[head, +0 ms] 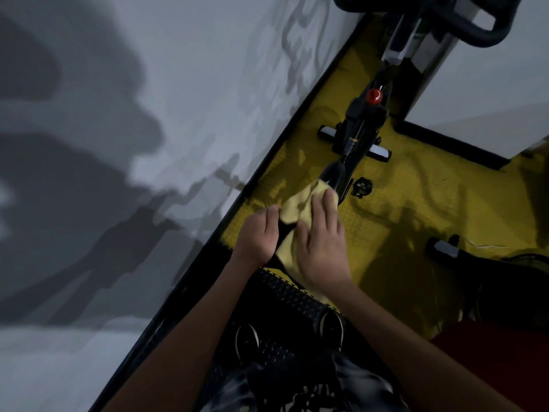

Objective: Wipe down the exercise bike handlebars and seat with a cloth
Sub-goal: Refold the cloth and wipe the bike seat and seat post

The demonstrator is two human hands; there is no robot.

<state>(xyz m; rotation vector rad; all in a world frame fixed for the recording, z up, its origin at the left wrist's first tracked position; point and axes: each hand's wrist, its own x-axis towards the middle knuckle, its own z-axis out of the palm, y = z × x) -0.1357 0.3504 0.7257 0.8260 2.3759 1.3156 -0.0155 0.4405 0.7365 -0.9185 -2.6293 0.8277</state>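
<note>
The black exercise bike stands in front of me, seen from above. Its seat [333, 173] is mostly covered by a pale yellow cloth [297, 208]; only the nose and a dark strip between my hands show. My right hand [323, 242] lies flat on the cloth, pressing it onto the seat. My left hand [258, 233] curls around the seat's left edge, fingertips touching the cloth. The black handlebars [475, 32] are far ahead at the top right, with no hand near them.
A red knob [373, 96] sits on the frame between seat and handlebars. A pedal [361, 185] sticks out to the right of the seat. The bike rests on a yellow mat [416, 209]. A grey wall [148, 114] runs close along the left. My shoes [331, 324] stand on black studded flooring.
</note>
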